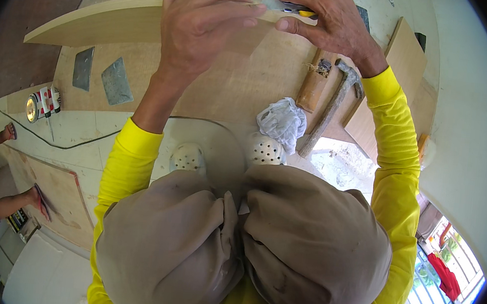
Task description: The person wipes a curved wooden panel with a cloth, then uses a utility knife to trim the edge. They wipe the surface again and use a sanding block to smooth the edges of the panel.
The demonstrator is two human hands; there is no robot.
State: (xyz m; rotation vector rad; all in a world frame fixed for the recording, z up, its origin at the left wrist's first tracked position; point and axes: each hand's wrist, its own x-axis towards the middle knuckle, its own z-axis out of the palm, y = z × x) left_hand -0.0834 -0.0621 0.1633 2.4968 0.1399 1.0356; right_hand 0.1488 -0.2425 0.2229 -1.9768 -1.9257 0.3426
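At the top of the view, my right hand (pixel 332 23) is closed on a utility knife (pixel 307 13) with a yellow part. Its tip points left along the edge of a pale wooden board (pixel 104 19). My left hand (pixel 200 22) grips that board, which stands on edge, and its fingers stretch toward the knife. By the left fingertips is a small whitish patch (pixel 271 4) that I cannot make out. Below my hands lies a wide plywood sheet (pixel 215 76). My right hand hides much of the knife.
Nearby lie a hammer (pixel 333 105), a brown cylinder (pixel 316 83), a crumpled white cloth (pixel 282 122) and dark flat plates (pixel 117 81). A wooden panel (pixel 392 84) rests at right. A can (pixel 40 104), a dark cable (pixel 74 146) and another person's leg (pixel 19 202) are at left.
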